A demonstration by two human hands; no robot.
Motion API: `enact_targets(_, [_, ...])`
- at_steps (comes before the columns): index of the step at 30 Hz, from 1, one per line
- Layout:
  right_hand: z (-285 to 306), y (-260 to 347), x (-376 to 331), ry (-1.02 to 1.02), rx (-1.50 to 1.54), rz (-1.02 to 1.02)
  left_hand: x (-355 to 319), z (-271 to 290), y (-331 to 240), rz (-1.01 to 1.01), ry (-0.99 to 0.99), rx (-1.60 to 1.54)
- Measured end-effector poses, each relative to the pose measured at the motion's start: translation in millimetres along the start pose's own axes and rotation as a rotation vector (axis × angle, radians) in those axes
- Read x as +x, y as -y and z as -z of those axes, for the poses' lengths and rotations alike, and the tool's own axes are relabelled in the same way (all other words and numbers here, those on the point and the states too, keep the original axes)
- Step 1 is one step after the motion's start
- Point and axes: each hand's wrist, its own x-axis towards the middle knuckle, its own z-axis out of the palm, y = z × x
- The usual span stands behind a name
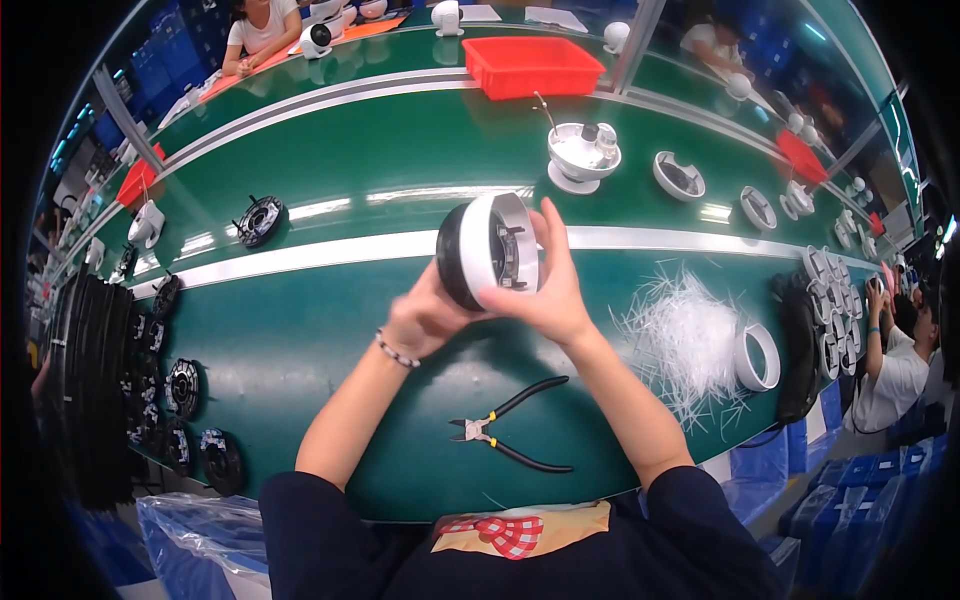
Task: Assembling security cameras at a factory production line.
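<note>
I have both hands up over the green worktop [300, 330], holding a round black-and-white housing [488, 250] between them. My left hand [425, 318] cups the black side from below and behind, its grip closed on the housing. My right hand [550, 290] wraps the white ring side, thumb and fingers clamped on the rim, one finger standing up past the top edge. The open face of the housing turns toward my right hand and shows small inner fittings. The housing hangs above the pale stripe [330, 250] that runs across the worktop.

Below the housing, close to my body, black-handled cutting pliers [505, 425] lie flat, handles splayed open. To the right of the housing lies a heap of clear plastic offcuts [685, 335], and a white ring [757, 357] stands on edge just beyond that heap. Behind the housing sits a white bowl-shaped part on a base [583, 155], with a red tray [530, 65] further back still. Left of the housing a black round part [260, 220] rests on the worktop, and more black round parts [185, 390] lie along the left edge
</note>
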Motion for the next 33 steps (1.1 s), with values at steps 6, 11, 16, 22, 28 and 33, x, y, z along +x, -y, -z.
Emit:
enact_targets(6, [-10, 19, -3, 0.241, -0.654, 0.305, 6, 18, 1, 0.019, -0.104, -0.271])
enact_targets(11, [-13, 19, -7, 0.116, -0.679, 0.114, 11, 7, 6, -0.029, -0.215, -0.171])
enact_targets(16, [-8, 22, -1, 0.092, -0.677, 0.078, 20, 1, 8, -0.056, -0.214, -0.211])
enact_targets(22, [17, 13, 16, 0.123, -0.407, -0.09, 33, 1, 12, -0.111, -0.246, -0.232])
enact_targets(28, [14, 16, 15, 0.15, -0.562, 0.015, 40, -3, 13, -0.123, -0.272, -0.176])
enact_targets(33, [22, 17, 21, 0.303, -0.623, 0.133, 42, 15, 23, -0.103, -0.382, -0.054])
